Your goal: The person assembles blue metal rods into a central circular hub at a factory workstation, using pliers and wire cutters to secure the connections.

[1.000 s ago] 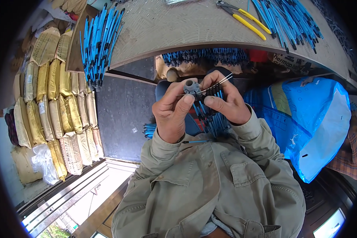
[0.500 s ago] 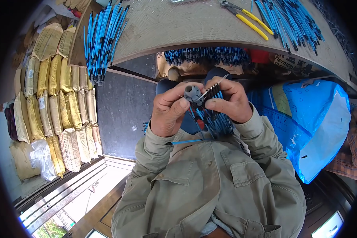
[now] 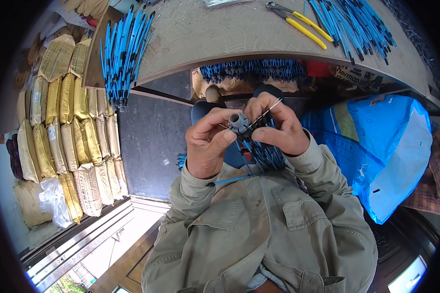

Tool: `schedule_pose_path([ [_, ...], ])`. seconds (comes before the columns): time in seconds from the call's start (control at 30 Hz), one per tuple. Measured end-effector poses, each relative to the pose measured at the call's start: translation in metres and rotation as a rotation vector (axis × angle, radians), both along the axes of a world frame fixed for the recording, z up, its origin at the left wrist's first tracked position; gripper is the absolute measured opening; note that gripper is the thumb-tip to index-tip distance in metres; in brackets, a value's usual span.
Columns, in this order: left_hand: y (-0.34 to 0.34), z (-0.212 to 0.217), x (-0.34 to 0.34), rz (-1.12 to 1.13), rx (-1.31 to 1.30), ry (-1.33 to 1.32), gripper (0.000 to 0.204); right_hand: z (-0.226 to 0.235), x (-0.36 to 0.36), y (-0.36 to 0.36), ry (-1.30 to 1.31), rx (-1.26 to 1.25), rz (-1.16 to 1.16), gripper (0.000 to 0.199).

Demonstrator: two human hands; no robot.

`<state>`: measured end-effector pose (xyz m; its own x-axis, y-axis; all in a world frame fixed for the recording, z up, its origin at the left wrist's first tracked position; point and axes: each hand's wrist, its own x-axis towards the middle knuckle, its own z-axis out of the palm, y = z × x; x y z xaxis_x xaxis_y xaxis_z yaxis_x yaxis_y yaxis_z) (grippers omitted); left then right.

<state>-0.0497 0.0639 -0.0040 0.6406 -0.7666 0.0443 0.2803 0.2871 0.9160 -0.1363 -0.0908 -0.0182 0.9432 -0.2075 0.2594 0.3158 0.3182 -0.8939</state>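
In the head view, the left hand (image 3: pixel 206 146) pinched one grey hub (image 3: pixel 238 123) between thumb and fingers. The right hand (image 3: pixel 284 133), just beside it, pinched the black ends of blue rods (image 3: pixel 269 156) by the hub, and thin wire (image 3: pixel 271 110) poked out past its fingers; its strands were too fine to count. The work looked partway: many rods, uncountable, hung gathered below the hands, while the wire's ends stuck out untrimmed. One loose rod (image 3: pixel 232 179) lay below the left hand. Beyond the hands, two rod bundles, left (image 3: pixel 127 53) and right (image 3: pixel 352 29), and one pair of yellow-handled pliers (image 3: pixel 305 31) lay on the table (image 3: pixel 205 34).
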Motion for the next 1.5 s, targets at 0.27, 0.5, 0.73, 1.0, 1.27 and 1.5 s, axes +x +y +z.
schedule_pose_path([
  [0.27,0.004,-0.007,0.013,-0.030,-0.029,-0.006,0.036,-0.012,-0.001,-0.004,0.079,-0.022,0.069,0.018],
  [0.5,0.000,-0.009,0.030,-0.219,-0.113,0.021,0.040,0.003,0.004,-0.017,0.120,-0.230,0.137,0.013],
  [0.73,-0.002,-0.005,0.033,-0.296,-0.024,0.035,0.040,-0.017,0.006,-0.005,0.002,0.098,0.177,0.023],
  [1.0,0.002,-0.007,0.036,-0.345,-0.057,-0.012,0.037,-0.008,-0.001,0.000,0.049,0.041,0.176,0.024],
  [1.27,-0.001,-0.011,0.046,-0.420,-0.138,-0.217,0.032,-0.011,0.001,-0.005,0.094,0.093,0.333,0.024],
  [1.5,-0.023,0.010,0.057,-0.552,-0.254,-0.500,0.035,0.014,-0.004,-0.029,0.184,0.087,0.510,0.023],
])
